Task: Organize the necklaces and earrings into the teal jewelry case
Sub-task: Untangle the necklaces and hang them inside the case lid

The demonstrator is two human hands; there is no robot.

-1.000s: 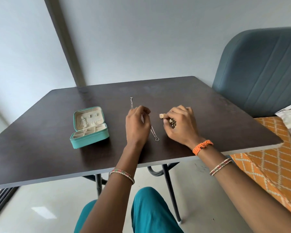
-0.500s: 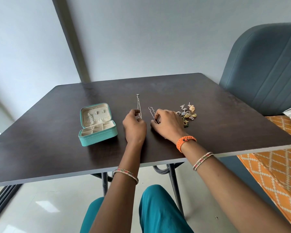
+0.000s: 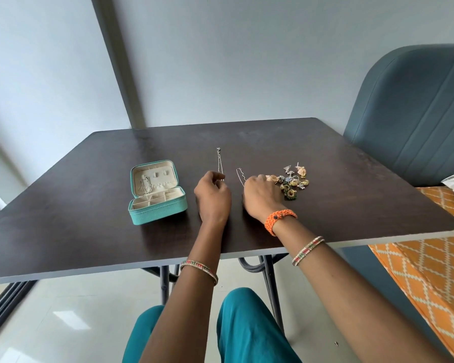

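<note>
Teal jewelry case (image 3: 157, 205) lies open toward the table's (image 3: 89, 231) left edge; my left hand (image 3: 213, 196) now pinches one silver necklace (image 3: 219, 161), my right hand (image 3: 260, 196) another (image 3: 239, 176), earrings (image 3: 291, 180) uncovered, all unpacked.

There is a single view, from a wide-angle camera worn on the person's head. It looks forward and steeply down from above the near edge of the dark counter (image 3: 325, 205), close enough that both forearms run up from the bottom of the frame and the person's knees in teal trousers (image 3: 247, 331) show below the counter's edge. The left hand (image 3: 212, 195) and right hand (image 3: 260, 197) sit near the middle of the view. The wide lens bends the wall (image 3: 247, 61) and the counter's edges outward. At the right edge a blue-grey chair (image 3: 414, 113) enters. No second view shares the scene.
</note>
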